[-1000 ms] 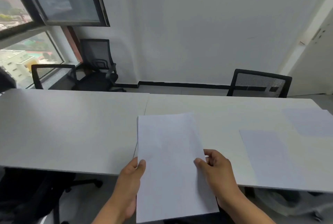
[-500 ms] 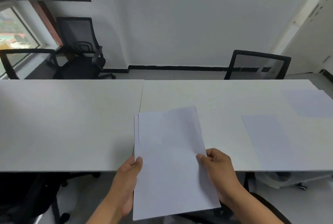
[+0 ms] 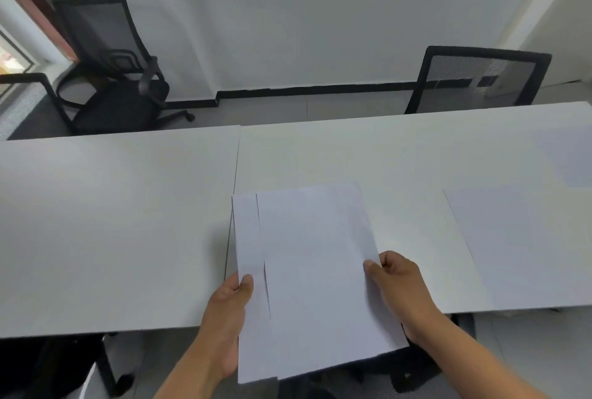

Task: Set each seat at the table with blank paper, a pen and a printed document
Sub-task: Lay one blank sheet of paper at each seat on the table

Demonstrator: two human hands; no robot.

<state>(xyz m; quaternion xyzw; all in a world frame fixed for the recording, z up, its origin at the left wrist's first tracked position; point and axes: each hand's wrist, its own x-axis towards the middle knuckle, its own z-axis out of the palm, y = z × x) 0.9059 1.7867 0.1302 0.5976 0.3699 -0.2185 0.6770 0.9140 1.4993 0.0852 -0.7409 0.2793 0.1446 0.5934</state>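
Observation:
I hold a stack of blank white paper (image 3: pixel 250 318) over the near edge of the white table (image 3: pixel 112 222). My left hand (image 3: pixel 229 318) grips the stack's left edge, thumb on top. My right hand (image 3: pixel 400 286) pinches the right edge of the top sheet (image 3: pixel 320 270), which is slid to the right off the stack. A blank sheet (image 3: pixel 512 248) lies flat on the table to the right, and another blank sheet (image 3: pixel 573 158) lies at the far right edge of the view.
A black mesh chair (image 3: pixel 480 78) stands behind the table at the right. Another black office chair (image 3: pixel 112 78) sits at the back left near the window. A seam (image 3: pixel 235 158) splits the tabletop into two halves. A chair's dark base shows under the table at lower left.
The view has tilted down and closer to the table. The top sheet has slid further right off the stack under my right hand.

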